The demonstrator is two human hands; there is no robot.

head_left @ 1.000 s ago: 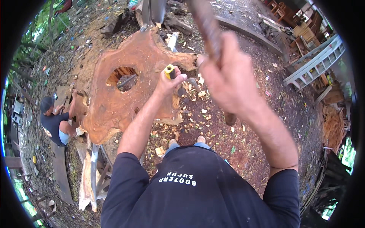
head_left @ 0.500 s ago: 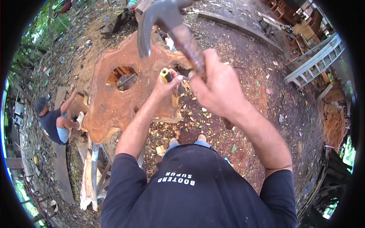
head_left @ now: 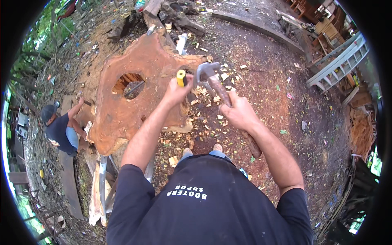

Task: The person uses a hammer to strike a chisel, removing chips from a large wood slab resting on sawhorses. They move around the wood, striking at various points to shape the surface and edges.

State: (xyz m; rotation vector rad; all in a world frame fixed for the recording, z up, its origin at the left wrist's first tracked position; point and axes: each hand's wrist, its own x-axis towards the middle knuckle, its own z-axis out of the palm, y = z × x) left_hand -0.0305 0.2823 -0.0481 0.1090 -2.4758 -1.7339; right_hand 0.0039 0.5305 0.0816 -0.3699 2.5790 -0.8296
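My left hand [head_left: 176,92] grips a chisel with a yellow handle [head_left: 181,77], held upright against the right edge of a large reddish wood slab [head_left: 122,110] with a hole through it. My right hand [head_left: 240,114] is closed on the wooden shaft of a claw hammer; its metal head [head_left: 205,70] is down beside the chisel's top, close to touching it. Pale wood chips [head_left: 204,118] lie scattered on the dirt under both hands.
Another person in a cap and dark shirt [head_left: 59,128] crouches at the slab's left side. Planks [head_left: 98,183] lie at lower left. Logs and scrap wood [head_left: 179,20] sit beyond the slab; a grey ladder-like frame [head_left: 339,61] and wooden furniture stand at upper right.
The hammer was raised high, then swung down; its head now sits level with the chisel's yellow handle. My left hand has kept the chisel at the slab's edge.
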